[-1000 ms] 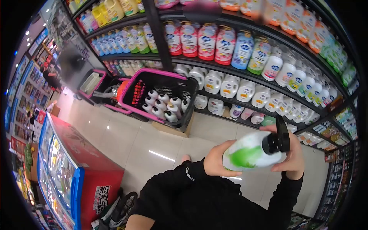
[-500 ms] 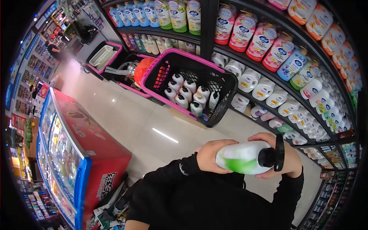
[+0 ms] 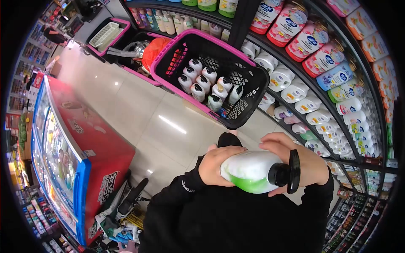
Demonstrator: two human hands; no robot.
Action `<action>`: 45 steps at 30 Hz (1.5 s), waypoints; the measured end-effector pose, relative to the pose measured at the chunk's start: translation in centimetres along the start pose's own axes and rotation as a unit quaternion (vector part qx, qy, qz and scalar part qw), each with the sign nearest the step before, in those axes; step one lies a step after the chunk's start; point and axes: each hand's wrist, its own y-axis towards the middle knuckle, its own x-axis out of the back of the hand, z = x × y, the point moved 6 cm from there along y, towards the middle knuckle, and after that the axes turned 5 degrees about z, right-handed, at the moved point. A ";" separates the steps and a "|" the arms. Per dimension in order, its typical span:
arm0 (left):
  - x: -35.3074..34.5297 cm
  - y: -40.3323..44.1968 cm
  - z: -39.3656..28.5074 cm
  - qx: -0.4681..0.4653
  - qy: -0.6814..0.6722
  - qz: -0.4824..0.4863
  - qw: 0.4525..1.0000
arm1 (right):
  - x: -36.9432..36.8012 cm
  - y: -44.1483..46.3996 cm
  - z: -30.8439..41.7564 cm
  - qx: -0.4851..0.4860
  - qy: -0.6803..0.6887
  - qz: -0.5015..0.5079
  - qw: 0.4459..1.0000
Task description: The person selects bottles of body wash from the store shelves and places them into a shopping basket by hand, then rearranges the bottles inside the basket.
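Note:
A white and green pump bottle (image 3: 244,170) with a black pump head lies tilted between my two hands, in front of my chest. My left hand (image 3: 214,167) is wrapped round the bottle's base end. At the pump end, my right hand (image 3: 314,167) curls round from behind, its fingers on both sides of the bottle; the pump head hides part of it. Beyond my hands stands a black basket with a pink rim (image 3: 206,37). Inside it, several white bottles (image 3: 209,75) with mostly dark tops stand upright, close together.
Shelves of detergent bottles (image 3: 291,23) curve along the right. A red and blue chest freezer (image 3: 105,152) stands at the left, with a bicycle (image 3: 130,198) beside it. Left of the basket are an orange-red bag (image 3: 155,51) and another pink-rimmed basket (image 3: 122,26). A person (image 3: 55,36) is far back.
The bottle and both hands have shifted left in view, and the bottle looks slightly larger. The camera view has moved, so the basket and shelves sit higher. Both hands stay on the bottle.

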 end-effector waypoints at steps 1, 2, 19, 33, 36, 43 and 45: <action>0.1 0.2 0.3 0.004 0.015 -0.005 1.000 | 0.2 0.5 -0.4 0.019 0.014 0.027 0.999; 0.1 0.5 0.6 0.008 0.031 -0.009 0.999 | 0.4 0.8 -0.7 0.038 0.027 0.053 0.997; -3.1 14.7 11.4 0.079 -0.039 0.111 0.990 | 5.8 -0.6 -16.2 -0.047 0.088 -0.037 0.994; 2.4 16.3 20.3 0.127 -0.003 0.154 0.980 | 2.7 6.4 -22.7 -0.075 0.085 -0.190 0.975; 4.2 15.7 22.8 0.132 0.016 0.176 0.975 | 1.8 8.7 -23.5 -0.102 0.115 -0.219 0.964; 6.3 13.5 30.1 0.242 0.006 0.168 0.956 | -1.3 12.9 -27.3 -0.260 0.158 -0.321 0.897; 6.2 11.7 32.2 0.339 0.022 0.153 0.928 | -2.9 13.7 -28.9 -0.311 0.169 -0.335 0.873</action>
